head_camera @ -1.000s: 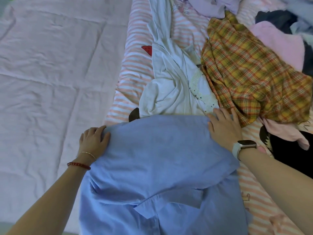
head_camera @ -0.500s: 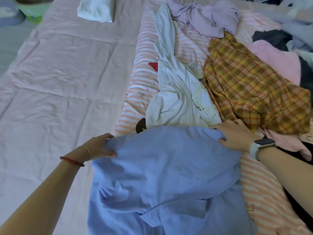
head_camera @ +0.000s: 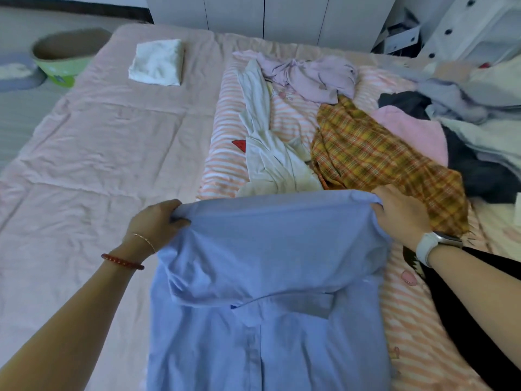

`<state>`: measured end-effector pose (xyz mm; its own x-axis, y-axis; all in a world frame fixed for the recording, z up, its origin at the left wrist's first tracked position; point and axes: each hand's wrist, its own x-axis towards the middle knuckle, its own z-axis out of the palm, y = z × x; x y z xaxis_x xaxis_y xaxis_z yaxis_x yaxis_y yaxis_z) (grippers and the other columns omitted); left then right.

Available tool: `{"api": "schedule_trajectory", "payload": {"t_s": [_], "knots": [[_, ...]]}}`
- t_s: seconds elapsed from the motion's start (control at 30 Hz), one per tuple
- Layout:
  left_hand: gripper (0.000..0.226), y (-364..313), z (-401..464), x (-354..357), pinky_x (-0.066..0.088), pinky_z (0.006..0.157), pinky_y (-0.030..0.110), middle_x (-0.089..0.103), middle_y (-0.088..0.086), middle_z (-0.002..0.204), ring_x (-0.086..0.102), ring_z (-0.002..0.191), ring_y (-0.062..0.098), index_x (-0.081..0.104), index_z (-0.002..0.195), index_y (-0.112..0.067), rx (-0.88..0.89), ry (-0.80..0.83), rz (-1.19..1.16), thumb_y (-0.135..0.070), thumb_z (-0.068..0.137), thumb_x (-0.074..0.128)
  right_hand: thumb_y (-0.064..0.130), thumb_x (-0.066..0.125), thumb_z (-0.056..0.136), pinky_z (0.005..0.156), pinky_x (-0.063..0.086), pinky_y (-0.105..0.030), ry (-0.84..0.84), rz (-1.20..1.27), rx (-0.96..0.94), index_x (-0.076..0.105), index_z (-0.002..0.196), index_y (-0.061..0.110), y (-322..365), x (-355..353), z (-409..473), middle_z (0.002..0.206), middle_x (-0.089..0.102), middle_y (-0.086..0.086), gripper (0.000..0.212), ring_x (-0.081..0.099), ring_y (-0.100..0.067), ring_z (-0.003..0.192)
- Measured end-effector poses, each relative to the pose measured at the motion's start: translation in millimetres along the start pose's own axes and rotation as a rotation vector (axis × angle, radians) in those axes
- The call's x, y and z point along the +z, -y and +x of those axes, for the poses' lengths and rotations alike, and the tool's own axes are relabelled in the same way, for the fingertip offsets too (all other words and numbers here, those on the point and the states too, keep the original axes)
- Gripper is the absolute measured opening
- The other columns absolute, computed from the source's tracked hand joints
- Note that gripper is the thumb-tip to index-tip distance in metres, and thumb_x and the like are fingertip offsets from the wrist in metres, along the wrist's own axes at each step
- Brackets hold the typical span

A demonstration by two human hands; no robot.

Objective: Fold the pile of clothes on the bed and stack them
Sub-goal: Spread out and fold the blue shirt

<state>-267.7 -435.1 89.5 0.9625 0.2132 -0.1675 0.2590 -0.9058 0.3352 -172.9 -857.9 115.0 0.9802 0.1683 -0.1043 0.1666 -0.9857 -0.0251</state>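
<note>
Head view: the bed (head_camera: 84,153) is the landmark for all positions below. The blue shirt (head_camera: 270,249) lies along its near edge, partly on the pink sheet and partly on the striped quilt (head_camera: 225,153) that covers the bed's right half. You have the shirt doubled over: the far fold edge is lifted off the bed and the collar area shows beneath the flap.

Your left hand (head_camera: 156,224) is clamped on the left corner of that fold, fingers curled around the cloth. Your right hand (head_camera: 400,213) grips the right corner the same way.

Risks from here, in my judgement:
- Uneven pull. If one hand leads, the fold edge will skew and the sides will not align.
- Slack in the middle. The fabric looks thin and soft, with shallow creases near both corners; letting it sag would trap wrinkles inside the fold.
- Snagging. The plaid garment (head_camera: 380,165) lies touching your right hand, and the white garment (head_camera: 270,165) sits just behind the fold; either could be dragged along.

The unfolded pile occupies the bed's right side, with a lilac garment (head_camera: 313,77) at its far end. One folded white item (head_camera: 156,63) rests on the far left of the bed, well apart from the shirt.
</note>
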Motion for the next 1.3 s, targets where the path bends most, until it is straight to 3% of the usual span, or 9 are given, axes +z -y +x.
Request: {"api": "schedule_trajectory", "payload": {"t_s": [0.17,0.33,0.43,0.57,0.73,0.8,0.93,1.17,1.3], "knots": [[0.021,-16,2,-20,0.043,0.059,0.041,0.06,0.019,0.079,0.057,0.07,0.039,0.062,0.083,0.001,0.17,-0.304,0.024,-0.02,0.086,0.059,0.006,0.05,0.09,0.054,0.033,-0.041,-0.298,0.078,-0.062,0.06,0.09,-0.007,-2,-16,-14,0.087,0.056,-0.026,0.016,0.052,-0.043,0.062],[0.042,3,-48,-1,0.05,0.051,0.04,0.065,0.018,0.072,0.061,0.067,0.035,0.065,0.079,0.004,0.377,-0.341,0.102,-0.03,0.078,0.04,0.014,0.038,0.079,0.045,0.038,-0.034,-0.533,0.131,-0.24,0.061,0.071,0.0,0,11,-75,0.062,0.053,-0.015,0.029,0.048,-0.032,0.045],[0.032,23,-84,23,0.052,0.053,0.039,0.07,0.016,0.091,0.052,0.081,0.026,0.061,0.094,-0.004,0.431,-0.339,0.134,-0.019,0.075,0.04,0.017,0.04,0.075,0.052,0.046,-0.036,-0.468,0.122,-0.259,0.066,0.075,0.002,-2,43,-122,0.069,0.061,-0.013,0.029,0.056,-0.033,0.052],[0.029,42,-136,59,0.051,0.052,0.033,0.069,0.018,0.101,0.048,0.085,0.025,0.048,0.091,-0.013,0.498,-0.301,0.153,-0.006,0.066,0.034,0.014,0.051,0.061,0.063,0.03,-0.032,-0.27,0.065,-0.288,0.062,0.078,0.011,-11,76,-178,0.072,0.06,-0.007,0.021,0.06,-0.031,0.058],[0.041,49,-177,86,0.047,0.042,0.027,0.067,0.016,0.109,0.056,0.092,0.028,0.043,0.093,-0.021,0.399,-0.024,0.197,-0.009,0.055,0.055,0.009,0.085,0.018,0.069,0.049,-0.043,0.03,-0.063,-0.23,0.067,0.069,0.019,-11,105,-212,0.077,0.064,-0.003,0.056,0.066,-0.027,0.068],[0.06,49,-181,90,0.049,0.041,0.03,0.066,0.016,0.111,0.068,0.083,0.03,0.05,0.096,-0.023,0.322,0.115,0.186,-0.013,0.04,0.073,0.019,0.083,0.024,0.07,0.052,-0.053,0.099,-0.103,-0.207,0.07,0.071,0.018,-7,110,-218,0.084,0.066,-0.007,0.048,0.067,-0.031,0.075],[0.043,35,-162,86,0.051,0.062,0.048,0.066,0.02,0.103,0.064,0.082,0.042,0.072,0.086,-0.009,0.105,-0.019,0.052,-0.035,0.064,0.044,0.027,0.039,0.063,0.083,0.034,-0.043,0.008,-0.025,-0.157,0.069,0.08,0.016,12,112,-216,0.092,0.065,-0.007,0.036,0.065,-0.029,0.084],[0.05,22,-83,92,0.034,0.098,0.052,0.037,0.016,0.143,0.036,0.126,0.04,0.046,0.134,-0.009,-0.312,-0.124,-0.183,-0.023,0.089,0.059,0.027,0.034,0.084,0.088,0.046,-0.057,-0.052,0.106,-0.148,0.065,0.115,0.007,88,107,-173,0.117,0.062,-0.017,0.048,0.061,-0.035,0.106],[0.033,28,-53,91,0.04,0.08,0.033,0.061,0.018,0.114,0.054,0.104,0.035,0.063,0.111,-0.007,-0.498,-0.103,-0.406,-0.032,0.09,0.056,0.032,0.027,0.099,0.108,0.022,-0.057,0.164,0.075,-0.082,0.015,0.148,0.025,103,125,-155,0.155,0.018,-0.007,0.051,0.02,-0.032,0.141]]}}
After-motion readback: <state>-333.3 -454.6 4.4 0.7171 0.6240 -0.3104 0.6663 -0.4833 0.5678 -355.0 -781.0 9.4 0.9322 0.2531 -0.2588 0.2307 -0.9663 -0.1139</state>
